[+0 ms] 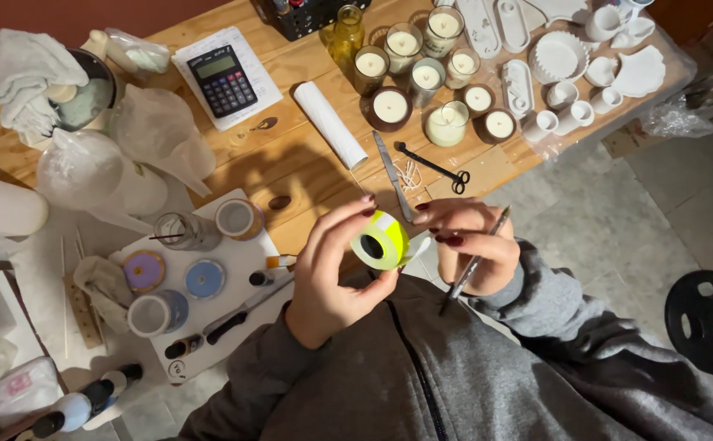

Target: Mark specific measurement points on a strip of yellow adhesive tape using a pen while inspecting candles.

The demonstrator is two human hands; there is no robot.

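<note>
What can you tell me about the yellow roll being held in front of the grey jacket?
The roll is a small spool of neon yellow-green labels or tape wound on a dark round core, with a white strip of backing showing. It is held on edge, its hole facing the camera. The left hand cups it with thumb and fingers around its rim, while the right hand pinches the loose end at its right side and also holds a thin metal tool. It hovers above the wooden table's edge.

We count one yellow sticker roll (380,241), one calculator (222,80), one pair of scissors (434,167), and two hands.
</note>
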